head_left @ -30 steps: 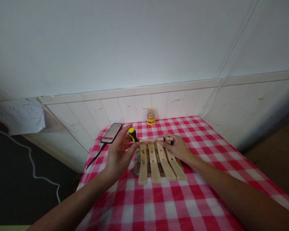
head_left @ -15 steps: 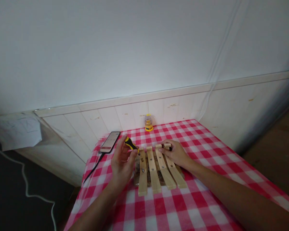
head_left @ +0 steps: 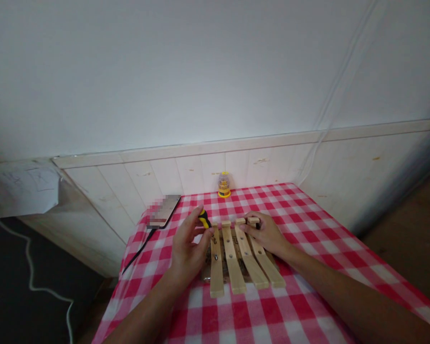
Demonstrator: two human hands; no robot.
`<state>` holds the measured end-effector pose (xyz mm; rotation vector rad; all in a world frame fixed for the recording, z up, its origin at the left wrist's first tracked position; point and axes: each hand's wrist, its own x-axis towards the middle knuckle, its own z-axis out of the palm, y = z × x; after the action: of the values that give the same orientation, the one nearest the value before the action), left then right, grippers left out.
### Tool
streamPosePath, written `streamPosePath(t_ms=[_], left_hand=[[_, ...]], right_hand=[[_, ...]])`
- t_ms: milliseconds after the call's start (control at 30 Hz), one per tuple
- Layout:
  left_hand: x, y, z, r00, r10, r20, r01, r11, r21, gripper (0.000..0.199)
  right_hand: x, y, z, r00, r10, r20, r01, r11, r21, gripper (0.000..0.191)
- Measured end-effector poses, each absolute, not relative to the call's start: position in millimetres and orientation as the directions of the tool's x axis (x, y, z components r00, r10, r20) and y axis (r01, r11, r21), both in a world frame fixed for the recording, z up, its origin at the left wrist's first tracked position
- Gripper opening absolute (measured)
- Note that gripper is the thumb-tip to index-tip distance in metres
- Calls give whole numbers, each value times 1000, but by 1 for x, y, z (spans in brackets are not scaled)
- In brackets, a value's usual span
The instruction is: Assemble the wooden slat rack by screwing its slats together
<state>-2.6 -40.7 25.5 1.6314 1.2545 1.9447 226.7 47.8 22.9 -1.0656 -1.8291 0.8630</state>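
My left hand (head_left: 189, 241) is closed around a yellow-and-black screwdriver (head_left: 204, 219), its tip down by the far end of the leftmost wooden piece (head_left: 217, 274). Several pale wooden pieces with screw holes lie side by side, slightly fanned, their near ends towards me. Beneath them is a brown, printed, plastic-wrapped pad (head_left: 205, 274). My right hand (head_left: 267, 232) grips the far ends of the two rightmost wooden pieces (head_left: 258, 277), fingers bent over them. Small metal screws show in some holes; the screwdriver's tip is mostly hidden by my fingers.
A clear container with a yellow cap and base (head_left: 224, 185) stands at the back against the panelled wall (head_left: 193, 174). At the left edge lies a phone (head_left: 169, 210) with a black cable (head_left: 139, 251). A red-and-white checked cloth (head_left: 208, 322) covers the table.
The view has shifted slightly. The screwdriver in my left hand has turned more upright over the leftmost wooden piece. My right hand keeps its hold on the right-hand pieces.
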Motion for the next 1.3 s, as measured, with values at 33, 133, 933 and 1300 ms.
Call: streamPosePath(t_ms=[33,133,933,1300], left_hand=[[-3,-40,24,-296,701,649,310,-573,759,52],[-5,-39,22,-255,683,684,378,-581,721,51],[-11,-39,31,-227,712,665,369,-569,735,52],[-12,-44,29,-160,744,648,403,-551,731,51]], right_hand=[[227,47,24,-298,903,310,332,402,-853,18],[226,46,25,-302,903,305,332,399,-855,17],[227,47,23,-304,898,319,331,414,-848,18],[228,45,24,-306,899,312,336,409,-848,17]])
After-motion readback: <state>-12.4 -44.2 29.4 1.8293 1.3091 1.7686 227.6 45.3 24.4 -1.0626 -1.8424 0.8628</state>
